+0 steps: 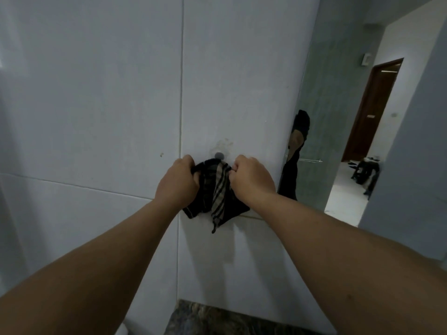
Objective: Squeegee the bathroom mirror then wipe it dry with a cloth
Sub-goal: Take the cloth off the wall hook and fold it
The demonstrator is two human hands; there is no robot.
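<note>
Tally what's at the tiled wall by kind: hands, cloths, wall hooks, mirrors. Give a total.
Hands: 2, the left hand and the right hand, both gripping the cloth
Dark striped cloth: 1
Round wall hook: 1
Mirror: 1
Total: 5

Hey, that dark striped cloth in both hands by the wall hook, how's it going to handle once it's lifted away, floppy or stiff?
Probably floppy: the striped cloth bunches and folds between the left hand and right hand, with a corner dangling below. It looks light, since pinched fingers alone carry it. It may snag on the round wall hook just above; whether it is looped there is unclear.
</note>
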